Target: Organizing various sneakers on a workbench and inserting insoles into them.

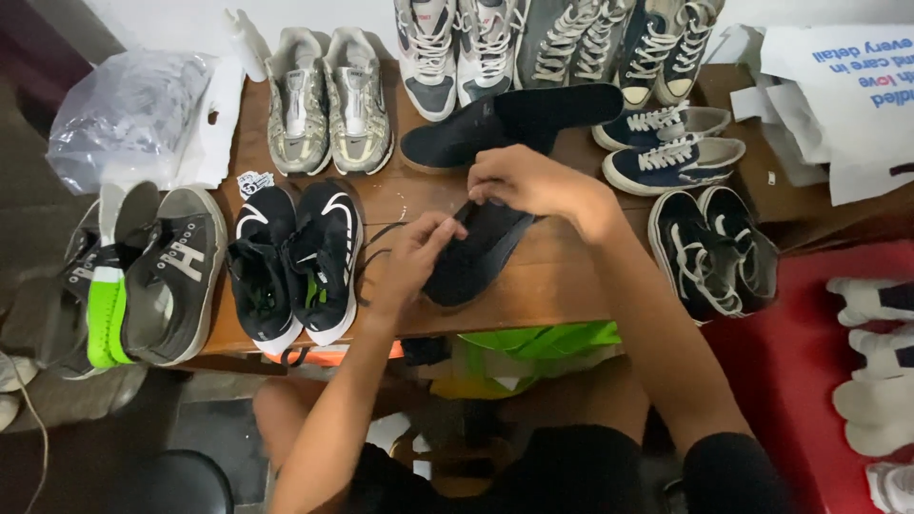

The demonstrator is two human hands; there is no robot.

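— What have you got in your hands there?

— A dark navy shoe (pixel 476 252), lying on its side near the front edge of the wooden table (pixel 552 286), toe toward me. My right hand (pixel 533 181) is curled over its far end, fingertips pinched at the opening. My left hand (pixel 414 249) is closed on a black lace (pixel 376 249), thumb and forefinger nipping it just beside the shoe's left edge; the loose tail loops off to the left.

— So which step is this?

— Lacing, I'd judge, at the upper eyelets, though my fingers hide them and I cannot tell how many are threaded.

— What does the next move need?

— A steady hold with the right so the shoe doesn't roll, and a fine pinch near the lace tip with the left to steer it through a small hole. The slack could snag on the black trainers (pixel 295 262) just to the left.

— And its mate?

— Probably the dark navy shoe (pixel 509 124) lying farther back. Grey-silver trainers (pixel 328 100) sit far left of it, navy canvas sneakers (pixel 671 148) to the right.
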